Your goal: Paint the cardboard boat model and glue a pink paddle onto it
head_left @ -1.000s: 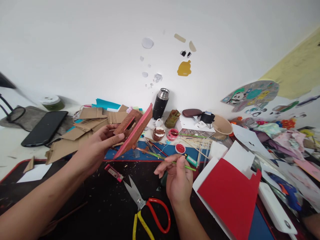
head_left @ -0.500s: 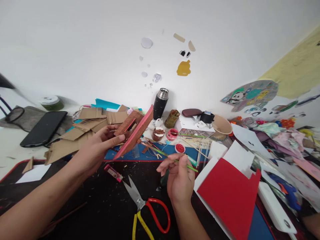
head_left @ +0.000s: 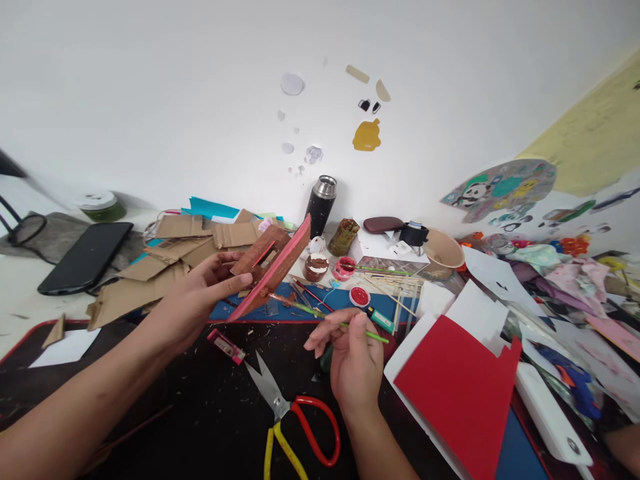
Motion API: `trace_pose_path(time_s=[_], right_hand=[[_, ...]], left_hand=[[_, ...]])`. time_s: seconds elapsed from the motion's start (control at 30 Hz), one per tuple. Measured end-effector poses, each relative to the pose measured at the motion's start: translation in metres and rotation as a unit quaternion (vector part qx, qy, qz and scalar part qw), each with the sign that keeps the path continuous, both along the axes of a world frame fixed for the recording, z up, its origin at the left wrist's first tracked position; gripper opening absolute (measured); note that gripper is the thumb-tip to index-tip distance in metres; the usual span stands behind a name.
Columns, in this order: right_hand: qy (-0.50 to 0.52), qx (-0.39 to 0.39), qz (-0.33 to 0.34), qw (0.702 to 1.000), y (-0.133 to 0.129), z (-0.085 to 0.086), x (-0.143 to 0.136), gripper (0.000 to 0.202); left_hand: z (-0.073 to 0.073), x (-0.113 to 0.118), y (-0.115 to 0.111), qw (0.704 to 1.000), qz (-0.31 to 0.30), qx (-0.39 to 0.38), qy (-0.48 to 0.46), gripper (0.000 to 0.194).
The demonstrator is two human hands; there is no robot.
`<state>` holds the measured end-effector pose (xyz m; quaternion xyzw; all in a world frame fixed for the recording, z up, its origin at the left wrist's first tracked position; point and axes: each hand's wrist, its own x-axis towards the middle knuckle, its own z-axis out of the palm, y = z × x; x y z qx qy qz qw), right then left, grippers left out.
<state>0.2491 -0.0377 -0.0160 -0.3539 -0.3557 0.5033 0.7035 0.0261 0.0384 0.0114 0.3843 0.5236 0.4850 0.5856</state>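
My left hand grips a reddish-brown painted piece by its left part, holding it tilted above the table. A flat panel with a pink-red edge forms its right side. A thin green brush is pinched between the thumb and fingers of my right hand. The brush's brown tip meets the panel's lower right face; whether it presses on it is hard to tell. Below the hands lie open scissors with one red and one yellow handle, beside a pink lighter-like item.
Behind are a brown paint jar, red paint pots and a black flask. Cardboard scraps and a phone lie left. Red paper and a white device lie right.
My right hand and the brush have shifted slightly left, bringing the brush tip to the panel's lower part. The painted piece has moved slightly right.
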Motion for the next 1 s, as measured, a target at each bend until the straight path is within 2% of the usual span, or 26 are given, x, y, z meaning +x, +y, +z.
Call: trace_pose_path(time_s=[0.17,0.4,0.7,1.0], right_hand=[[0.014,0.003,-0.017,1.000,0.002,0.001,0.001,0.042],[-0.003,-0.002,0.018,1.000,-0.001,-0.002,-0.001,0.046],[0.022,-0.008,-0.066,0.998,0.007,0.007,0.007,0.045],[0.014,-0.029,-0.052,0.998,0.005,0.006,0.005,0.050]], left_hand=[[0.000,0.001,0.001,1.000,-0.001,0.006,0.001,0.069],[-0.003,-0.002,0.000,1.000,-0.005,0.003,0.004,0.066],[-0.006,-0.003,0.002,1.000,-0.012,0.004,0.003,0.062],[-0.006,-0.004,0.001,1.000,-0.025,0.003,0.013,0.057]])
